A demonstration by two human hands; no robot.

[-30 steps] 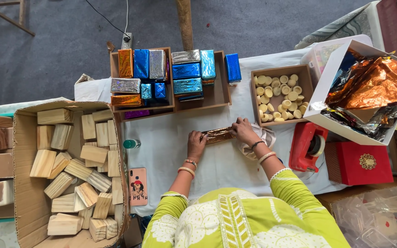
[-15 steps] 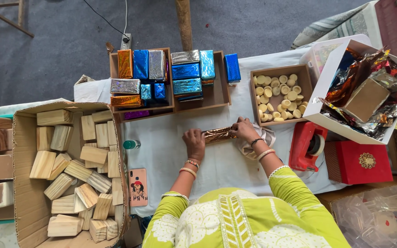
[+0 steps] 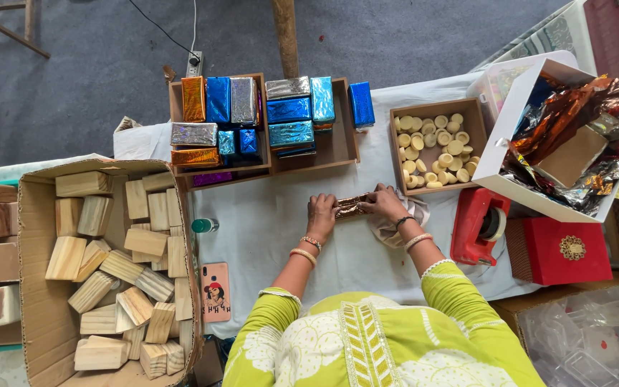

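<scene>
Foil-wrapped block (image 3: 351, 206), bronze, crinkly, oblong, lies on white cloth (image 3: 274, 229) before me. My left hand (image 3: 322, 215) clasps one end, right hand (image 3: 385, 204) other end. Rough pine blocks (image 3: 120, 265) fill cardboard box (image 3: 34, 236) at left.

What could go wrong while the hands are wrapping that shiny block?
The thin bronze foil might tear or crease where the left hand and right hand press it around the block. An elbow could also knock the green-capped bottle lying near the table edge, or nudge the phone off.
</scene>
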